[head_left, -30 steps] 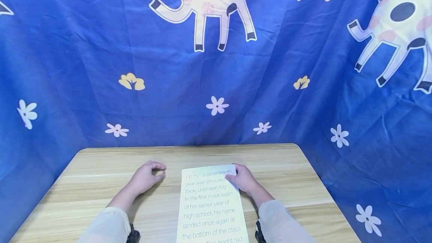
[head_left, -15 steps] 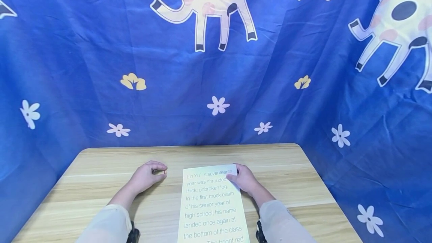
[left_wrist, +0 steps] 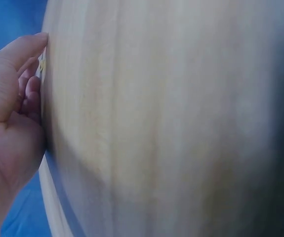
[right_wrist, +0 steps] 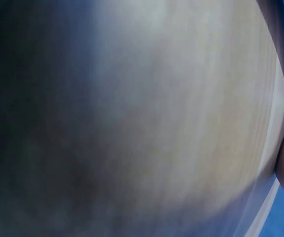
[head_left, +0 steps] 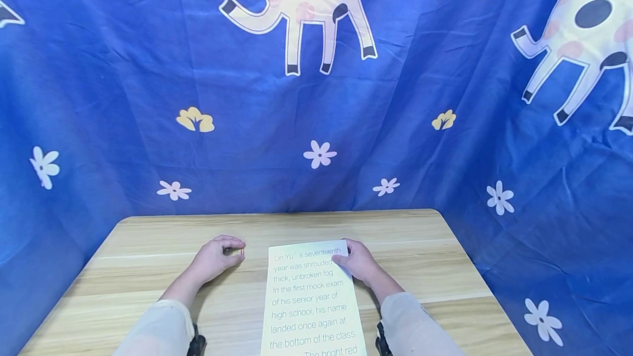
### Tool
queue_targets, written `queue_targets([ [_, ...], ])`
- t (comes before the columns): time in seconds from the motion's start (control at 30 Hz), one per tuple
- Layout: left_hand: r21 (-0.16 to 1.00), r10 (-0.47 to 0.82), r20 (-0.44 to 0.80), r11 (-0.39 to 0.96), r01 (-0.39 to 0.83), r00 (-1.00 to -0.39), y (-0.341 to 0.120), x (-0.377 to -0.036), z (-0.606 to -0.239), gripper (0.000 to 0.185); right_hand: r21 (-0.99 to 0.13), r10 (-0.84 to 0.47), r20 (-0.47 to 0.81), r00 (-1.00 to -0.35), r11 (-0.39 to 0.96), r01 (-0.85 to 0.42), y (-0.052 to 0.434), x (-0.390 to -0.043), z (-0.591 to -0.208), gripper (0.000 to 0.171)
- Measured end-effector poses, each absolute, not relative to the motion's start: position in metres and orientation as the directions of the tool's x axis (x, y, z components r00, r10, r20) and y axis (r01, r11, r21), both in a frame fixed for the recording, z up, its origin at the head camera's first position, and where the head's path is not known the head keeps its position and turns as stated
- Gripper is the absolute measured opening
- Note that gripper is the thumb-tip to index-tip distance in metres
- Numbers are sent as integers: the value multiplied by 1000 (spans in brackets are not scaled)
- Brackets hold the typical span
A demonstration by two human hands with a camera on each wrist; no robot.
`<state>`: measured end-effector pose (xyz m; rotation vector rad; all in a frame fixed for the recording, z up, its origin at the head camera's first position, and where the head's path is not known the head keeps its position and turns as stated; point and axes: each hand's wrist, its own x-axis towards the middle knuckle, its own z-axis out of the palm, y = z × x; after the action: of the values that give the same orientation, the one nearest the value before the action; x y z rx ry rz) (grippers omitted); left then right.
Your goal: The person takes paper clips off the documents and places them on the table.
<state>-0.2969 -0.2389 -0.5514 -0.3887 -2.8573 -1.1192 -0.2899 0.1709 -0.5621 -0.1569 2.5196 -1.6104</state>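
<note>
In the head view my left hand (head_left: 214, 259) rests on the table left of centre. Between its thumb and fingertips it pinches a tiny thin thing (head_left: 243, 251) with reddish edges, too small to name. A speck of yellow (left_wrist: 42, 65) shows by the fingers in the left wrist view. A pale printed paper (head_left: 309, 301) with large English text lies at the front middle and runs out of the frame at the bottom. My right hand (head_left: 360, 261) grips its upper right corner, thumb on top, the other fingers mostly hidden behind. Only a sliver of that hand shows in the right wrist view.
The light wood table (head_left: 420, 235) has rounded far corners. A blue cloth (head_left: 247, 147) with printed cows and flowers hangs behind it and along the sides. Dark straps (head_left: 196, 340) sit at both wrists, below the pale sleeves.
The whole head view has shifted very slightly. Both hands keep their places and their holds, and the paper lies as before.
</note>
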Motion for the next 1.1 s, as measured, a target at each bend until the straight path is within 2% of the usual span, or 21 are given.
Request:
queue_targets([
  [0.3, 682, 199, 106, 699, 217, -974, -236, -298, -550, 38, -910, -172, -63, -983, 414, -14, 173, -291, -563, 27],
  [0.53, 771, 85, 10, 634, 62, -996, -227, -297, -536, 49, -909, -173, -64, -983, 417, -14, 173, -290, -563, 28],
  [0.73, 771, 12, 80, 633, 70, -997, -218, -293, -509, 60, -908, -166, -58, -984, 418, -17, 172, -290, -564, 29],
  [0.9, 763, -6, 155, 636, 116, -988, -209, -284, -489, 50, -916, -167, -60, -984, 402, -13, 171, -289, -563, 28],
  [1.1, 755, 19, 143, 644, 122, -989, -197, -267, -474, 41, -881, -121, -37, -992, 473, -25, 164, -287, -560, 31],
])
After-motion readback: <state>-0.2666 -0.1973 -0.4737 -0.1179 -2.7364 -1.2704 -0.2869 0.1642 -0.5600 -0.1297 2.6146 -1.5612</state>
